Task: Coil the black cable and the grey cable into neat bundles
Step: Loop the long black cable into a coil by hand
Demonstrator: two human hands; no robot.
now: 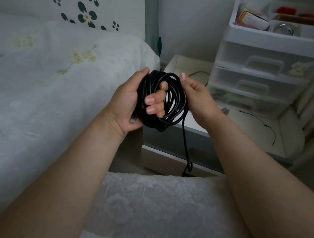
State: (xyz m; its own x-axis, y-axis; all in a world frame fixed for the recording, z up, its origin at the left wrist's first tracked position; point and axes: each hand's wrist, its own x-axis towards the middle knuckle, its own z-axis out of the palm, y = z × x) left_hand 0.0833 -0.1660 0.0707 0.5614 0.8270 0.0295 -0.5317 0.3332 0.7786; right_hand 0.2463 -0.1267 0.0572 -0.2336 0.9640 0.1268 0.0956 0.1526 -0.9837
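The left hand (pixel 128 103) is gripping the springy black cable (pixel 171 98) coil, fingers (pixel 154 100) curled through its loops; the right hand (pixel 197 96) is pinching the far side, a loose tail dangling below.

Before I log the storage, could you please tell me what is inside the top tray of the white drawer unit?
The top tray holds small boxes, a round metal object and something red. Its walls hide the lower contents.
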